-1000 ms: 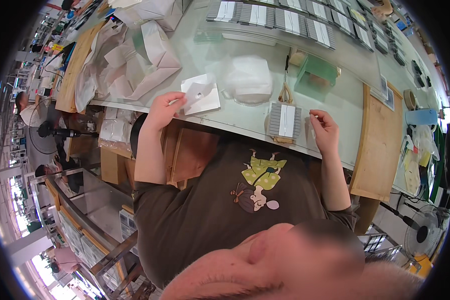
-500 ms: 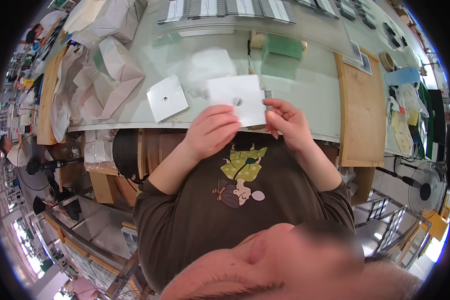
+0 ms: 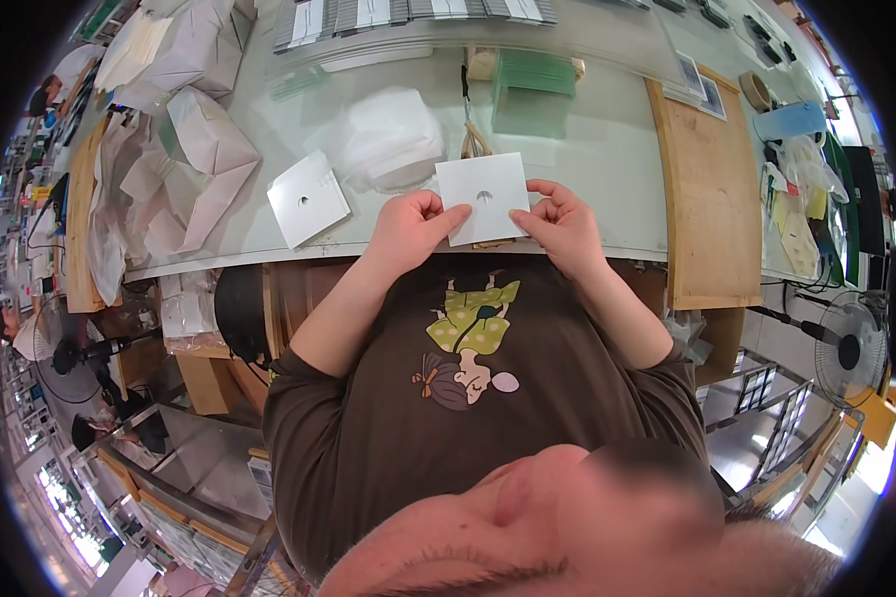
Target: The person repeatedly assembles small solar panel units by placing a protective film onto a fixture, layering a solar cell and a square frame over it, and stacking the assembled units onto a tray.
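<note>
A square white sheet (image 3: pixel 484 179) with a small hole in its middle is held up above the front edge of the table. My left hand (image 3: pixel 408 229) pinches its left edge, thumb on the face toward me. On the opposite edge my right hand (image 3: pixel 561 227) grips it between thumb and curled fingers. To the left, a stack of similar white squares (image 3: pixel 310 202) with a hole lies on the table. Beyond my left hand sits a heap of thin white translucent sheets (image 3: pixel 392 134). A brush-like tool with a dark handle (image 3: pixel 466 85) lies just past the held sheet.
Green glass-like panes (image 3: pixel 534 95) stand behind the sheet. Crumpled wrapping paper (image 3: pixel 204 164) covers the table's left side. A wooden board (image 3: pixel 712 199) lies on the right, near a tape roll (image 3: pixel 755 92) and a blue cylinder (image 3: pixel 789 121). A fan (image 3: pixel 848 350) stands at far right.
The white sheet has settled between both hands. My right hand now pinches its edge with the thumb on the front, and my left thumb has shifted onto the face. The view has shifted slightly.
</note>
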`<state>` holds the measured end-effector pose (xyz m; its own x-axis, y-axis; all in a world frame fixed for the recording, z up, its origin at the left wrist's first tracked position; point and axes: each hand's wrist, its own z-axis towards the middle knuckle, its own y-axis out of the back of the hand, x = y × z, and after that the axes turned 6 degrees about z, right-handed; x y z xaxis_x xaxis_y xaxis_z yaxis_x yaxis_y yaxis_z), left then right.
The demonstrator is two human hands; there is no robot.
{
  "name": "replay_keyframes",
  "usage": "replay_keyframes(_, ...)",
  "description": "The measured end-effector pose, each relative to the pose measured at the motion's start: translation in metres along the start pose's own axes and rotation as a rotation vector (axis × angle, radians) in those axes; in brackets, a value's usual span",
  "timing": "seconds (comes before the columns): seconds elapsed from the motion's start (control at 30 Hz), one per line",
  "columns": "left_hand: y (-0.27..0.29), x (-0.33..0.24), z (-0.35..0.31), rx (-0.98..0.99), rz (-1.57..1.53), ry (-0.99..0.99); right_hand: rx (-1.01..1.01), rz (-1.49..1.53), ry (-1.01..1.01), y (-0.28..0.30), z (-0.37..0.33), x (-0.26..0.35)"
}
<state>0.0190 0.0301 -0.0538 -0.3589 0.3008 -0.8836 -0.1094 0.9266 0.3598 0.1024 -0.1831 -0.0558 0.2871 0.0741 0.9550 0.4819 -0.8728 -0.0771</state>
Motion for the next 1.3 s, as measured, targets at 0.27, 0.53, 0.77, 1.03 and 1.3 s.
replay_keyframes(0.27, 0.0, 0.0, 0.003, -0.005, 0.05, 0.036, -0.005, -0.031, 0.001, 0.001, 0.001, -0.003)
replay_keyframes(0.53, -0.001, -0.002, 0.001, -0.007, 0.092, 0.047, -0.016, -0.087, 0.029, 0.001, 0.0, -0.006)
replay_keyframes(0.77, -0.009, 0.005, -0.002, -0.294, 0.432, -0.465, -0.052, -0.299, 0.168, 0.003, -0.006, -0.003)
replay_keyframes(1.03, 0.017, 0.005, -0.003, -0.146, 0.589, -0.882, 0.288, -0.851, 0.891, 0.027, -0.001, 0.007)
replay_keyframes(1.3, 0.021, -0.004, 0.006, -0.121, 0.437, -0.94, 0.225, -0.671, 1.02, 0.024, 0.0, 0.008)
